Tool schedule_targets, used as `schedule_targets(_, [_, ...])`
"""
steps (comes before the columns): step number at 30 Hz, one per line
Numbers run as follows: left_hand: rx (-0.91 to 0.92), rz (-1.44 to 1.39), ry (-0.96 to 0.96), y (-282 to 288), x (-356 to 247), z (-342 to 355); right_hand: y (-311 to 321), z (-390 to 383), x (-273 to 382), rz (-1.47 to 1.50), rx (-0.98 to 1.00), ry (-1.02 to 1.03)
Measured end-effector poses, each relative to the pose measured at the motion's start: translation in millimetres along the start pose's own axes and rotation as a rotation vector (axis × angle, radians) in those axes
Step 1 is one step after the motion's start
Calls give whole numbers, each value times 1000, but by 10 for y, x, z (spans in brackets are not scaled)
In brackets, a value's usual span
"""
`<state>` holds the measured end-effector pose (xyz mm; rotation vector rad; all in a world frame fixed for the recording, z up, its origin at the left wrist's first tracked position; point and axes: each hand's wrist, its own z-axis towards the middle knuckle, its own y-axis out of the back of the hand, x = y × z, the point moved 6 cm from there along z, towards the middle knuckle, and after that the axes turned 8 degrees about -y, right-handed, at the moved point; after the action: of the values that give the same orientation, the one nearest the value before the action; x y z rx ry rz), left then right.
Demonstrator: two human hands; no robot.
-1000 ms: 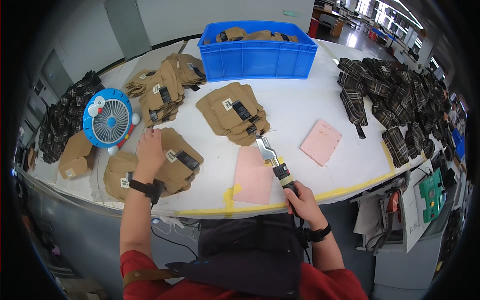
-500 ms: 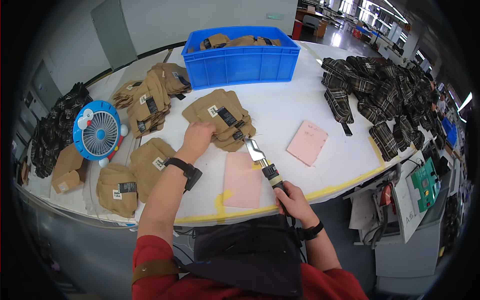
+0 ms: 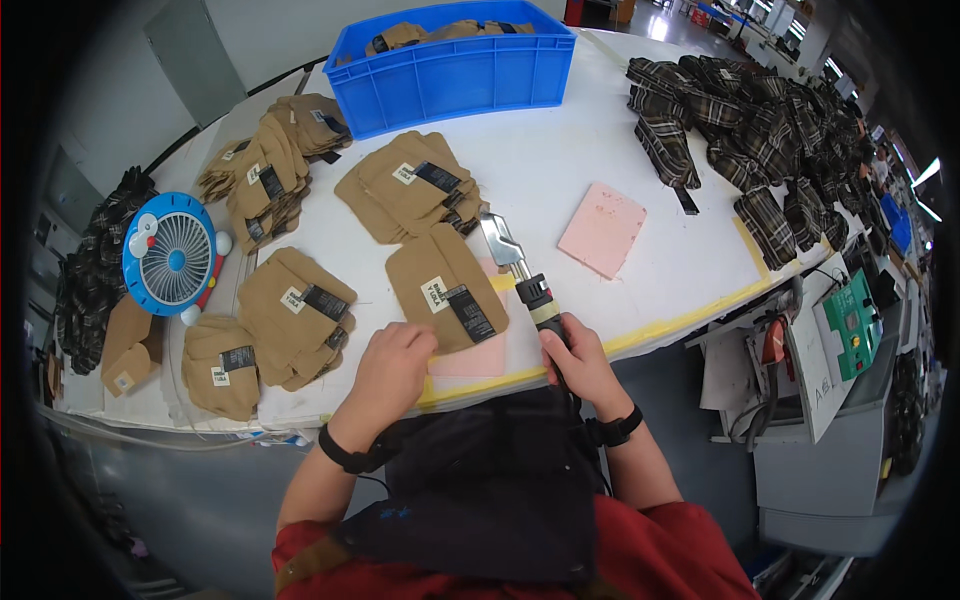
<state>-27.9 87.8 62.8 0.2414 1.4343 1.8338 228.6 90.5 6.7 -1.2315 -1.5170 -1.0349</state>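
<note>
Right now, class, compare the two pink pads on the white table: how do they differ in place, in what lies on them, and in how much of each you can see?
The near pink pad lies at the table's front edge between the left hand and right hand; the far pink pad lies apart, further back and right. A tan fabric piece covers most of the near pad; the far pad is bare and fully visible. Both are flat, pink and roughly rectangular.

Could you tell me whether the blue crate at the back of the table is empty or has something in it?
Not empty: the blue crate holds tan fabric pieces, whose tops show above its rim. How deep the pile goes cannot be told.
</note>
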Motion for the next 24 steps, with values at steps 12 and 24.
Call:
schedule_targets(12, [-63, -151, 206, -176, 18, 299, -58, -61, 92, -254, 97, 8])
schedule_targets(24, [164, -315, 295, -431, 65, 446, -40, -27, 83, -141, 79, -1])
